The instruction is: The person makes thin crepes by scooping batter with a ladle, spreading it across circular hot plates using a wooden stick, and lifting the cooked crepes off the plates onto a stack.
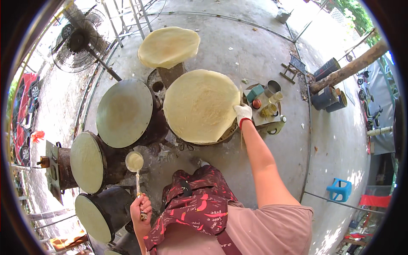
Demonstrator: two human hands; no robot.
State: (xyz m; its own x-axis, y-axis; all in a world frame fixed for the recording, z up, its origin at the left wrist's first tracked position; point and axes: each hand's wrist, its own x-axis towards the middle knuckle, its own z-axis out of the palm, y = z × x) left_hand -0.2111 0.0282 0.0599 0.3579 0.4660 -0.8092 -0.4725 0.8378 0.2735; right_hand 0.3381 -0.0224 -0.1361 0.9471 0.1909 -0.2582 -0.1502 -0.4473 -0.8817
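My left hand [141, 209], bare, is closed around the handle of a ladle [135, 162] whose round bowl holds pale batter. My right hand [243, 112], in a white glove with a red cuff, is closed at the right edge of a big thin pancake [202, 106] on a round griddle. Near that hand the pancake's lower right edge runs straight, and dark griddle rim [229, 131] shows beside it. A thin stick [240, 76] lines up with the gloved fingers; how they grip it is hidden.
Another thin pancake [168, 46] lies beyond. Several round griddles on drum stoves stand at left, one pale grey [124, 113], one batter-coated [86, 162]. Right of my gloved hand, a small table bears jars [268, 110] and a metal pot [272, 88]. A standing fan [78, 40] is far left.
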